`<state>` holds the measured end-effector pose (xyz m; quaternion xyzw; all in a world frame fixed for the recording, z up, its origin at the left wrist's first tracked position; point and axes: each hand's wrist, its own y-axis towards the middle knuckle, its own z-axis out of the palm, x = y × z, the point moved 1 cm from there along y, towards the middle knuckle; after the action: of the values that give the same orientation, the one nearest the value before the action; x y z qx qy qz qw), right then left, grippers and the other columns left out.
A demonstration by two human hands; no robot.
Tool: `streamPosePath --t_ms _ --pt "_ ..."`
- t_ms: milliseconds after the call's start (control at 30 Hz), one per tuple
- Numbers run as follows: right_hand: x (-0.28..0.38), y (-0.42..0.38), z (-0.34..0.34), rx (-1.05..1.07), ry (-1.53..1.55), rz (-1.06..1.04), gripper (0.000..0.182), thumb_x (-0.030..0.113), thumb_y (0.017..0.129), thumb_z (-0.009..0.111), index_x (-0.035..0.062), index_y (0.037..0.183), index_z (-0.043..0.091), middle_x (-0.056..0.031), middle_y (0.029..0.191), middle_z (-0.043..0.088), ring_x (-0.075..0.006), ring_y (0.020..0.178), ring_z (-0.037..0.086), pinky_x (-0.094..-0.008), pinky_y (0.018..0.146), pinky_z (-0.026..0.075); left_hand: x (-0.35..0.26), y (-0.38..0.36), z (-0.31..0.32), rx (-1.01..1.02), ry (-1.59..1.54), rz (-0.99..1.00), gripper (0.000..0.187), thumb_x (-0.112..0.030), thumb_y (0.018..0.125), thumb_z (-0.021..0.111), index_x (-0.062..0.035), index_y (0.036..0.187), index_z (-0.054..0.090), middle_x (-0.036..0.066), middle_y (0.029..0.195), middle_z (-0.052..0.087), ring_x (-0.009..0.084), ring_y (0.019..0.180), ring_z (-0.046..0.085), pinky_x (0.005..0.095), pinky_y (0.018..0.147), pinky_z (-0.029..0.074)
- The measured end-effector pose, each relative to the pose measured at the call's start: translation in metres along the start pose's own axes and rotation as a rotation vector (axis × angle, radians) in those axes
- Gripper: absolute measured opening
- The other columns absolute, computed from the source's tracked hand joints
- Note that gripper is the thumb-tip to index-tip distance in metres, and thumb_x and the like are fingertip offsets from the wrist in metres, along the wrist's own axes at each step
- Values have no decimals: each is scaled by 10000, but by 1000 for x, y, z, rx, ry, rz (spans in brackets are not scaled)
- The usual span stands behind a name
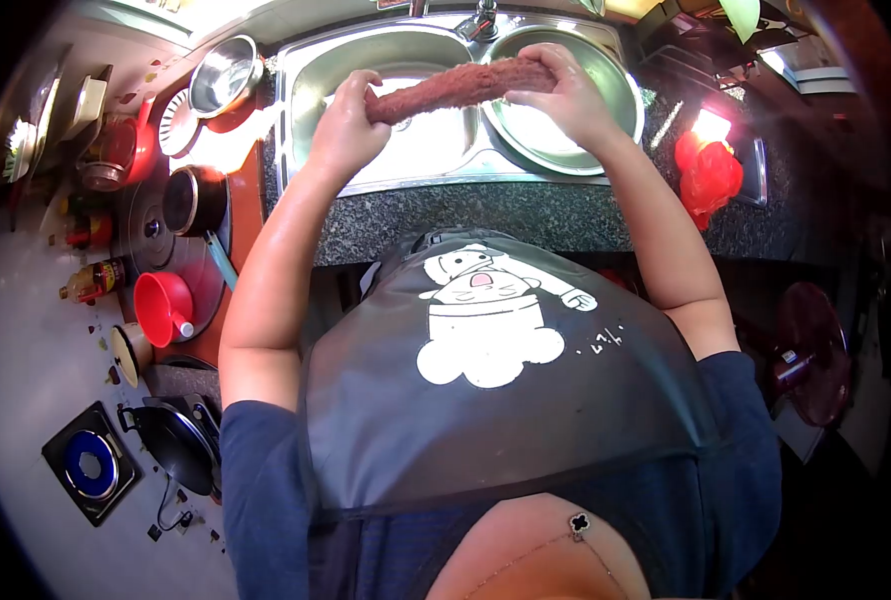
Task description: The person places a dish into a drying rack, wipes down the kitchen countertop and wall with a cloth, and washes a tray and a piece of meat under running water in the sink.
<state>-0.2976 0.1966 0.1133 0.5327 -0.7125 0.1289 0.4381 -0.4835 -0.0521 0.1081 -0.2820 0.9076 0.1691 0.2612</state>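
Note:
A fuzzy reddish-brown cloth (463,88), bunched lengthwise into a thick roll, is stretched between my two hands above the sink. My left hand (349,128) is closed around its left end. Its right end, a little higher in view, is in the grip of my right hand (564,100). Beneath the cloth lies a steel double sink (416,177). A round metal basin (526,150) sits in the sink's right side, under my right hand. The cloth's ends are partly hidden by my fingers.
A faucet (482,22) stands behind the sink. On the left are a metal bowl (228,75), a dark pot (194,200), a red ladle (163,308) and a black wok (171,445). A red plastic bag (711,180) lies on the right counter.

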Motion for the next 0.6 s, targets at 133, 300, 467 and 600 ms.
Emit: streamPosePath --t_ms 133,300,467,600 --pt "-9 -12 -27 113 632 336 504 104 807 767 44 1249 531 -68 1197 571 -163 1125 562 -292 986 453 -5 -3 -29 266 51 -301 355 -117 789 587 -65 1133 657 193 1053 687 306 978 670 381 853 519" --pt "-21 -38 -35 154 986 509 220 183 926 513 57 1094 580 -42 1079 607 -111 947 586 -251 898 465 25 -19 -4 222 -1368 -529 402 -179 1001 458 62 1323 469 164 1287 583 256 1163 590 420 989 480" --pt "-53 -56 -37 -7 741 136 157 -25 860 665 59 970 591 -58 1087 603 -144 969 599 -306 898 479 55 -26 17 584 -1973 -466 488 -382 1063 393 5 1348 476 150 1282 586 254 1138 603 415 986 495" --pt "-60 -83 -40 -205 1058 422 59 63 947 635 69 993 598 -61 1023 628 -159 963 619 -317 878 507 9 -34 20 343 -1412 -923 535 -440 1022 472 -30 1365 484 118 1311 587 238 1152 603 380 938 524"
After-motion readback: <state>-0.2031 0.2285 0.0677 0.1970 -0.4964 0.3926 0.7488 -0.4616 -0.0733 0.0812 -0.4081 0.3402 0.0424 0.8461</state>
